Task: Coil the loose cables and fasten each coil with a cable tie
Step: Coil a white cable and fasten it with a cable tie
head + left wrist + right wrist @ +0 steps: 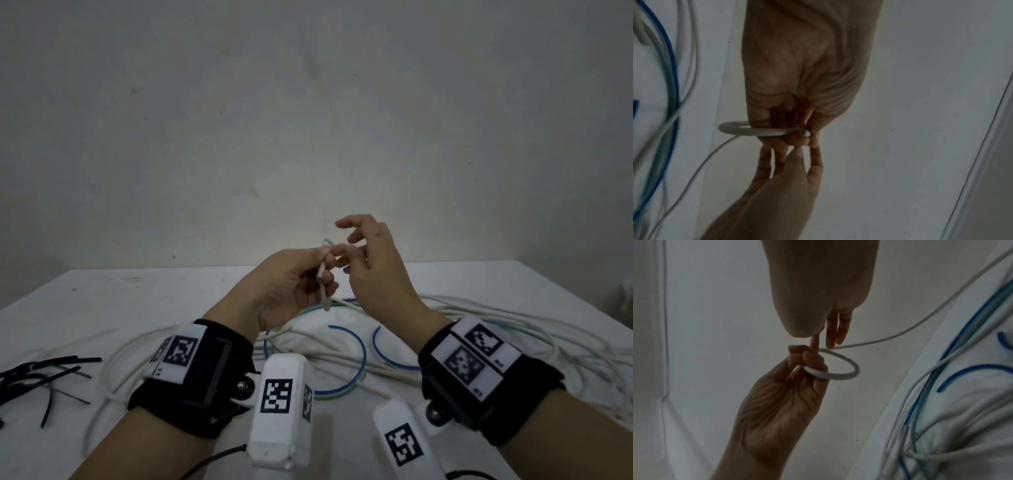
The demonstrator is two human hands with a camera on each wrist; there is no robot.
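Note:
My left hand (301, 281) is raised above the table and grips a white cable (323, 291) near its end, bent into a small loop (840, 373) that sticks out beside the curled fingers (777, 118). My right hand (370, 260) is just to its right with its fingers (833, 331) nearly straight. Their tips touch the loop and the left fingertips, and nothing is held. From the loop the cable runs down to the loose heap of white cables (479, 318) on the table. Black cable ties (44, 373) lie at the table's left front.
Blue cable arcs (358, 353) and a green-tinted one lie among the white cables over a crumpled white cloth (308, 342). The white table (154, 294) stands against a plain wall, with its far edge just behind my hands. More white cable curves behind the left wrist.

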